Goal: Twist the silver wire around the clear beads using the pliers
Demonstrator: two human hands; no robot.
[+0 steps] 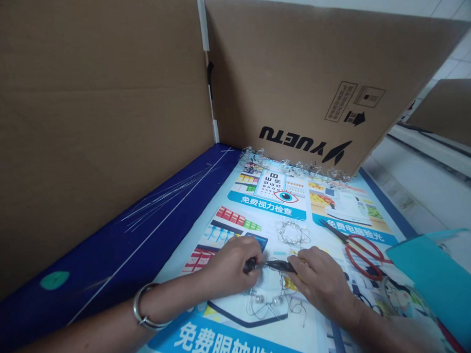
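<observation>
Head cam, left to right: loose thin wires [162, 199] lie at 10 o'clock on the blue bench [107, 263]. My left hand [231, 267] is closed on one end of a dark tool [271, 266] and my right hand [322, 281] pinches the other end. That's dead centre, right over a beaded wire loop [268, 299]. Red scissors [361, 250] sit at 3 o'clock from the hands.
</observation>
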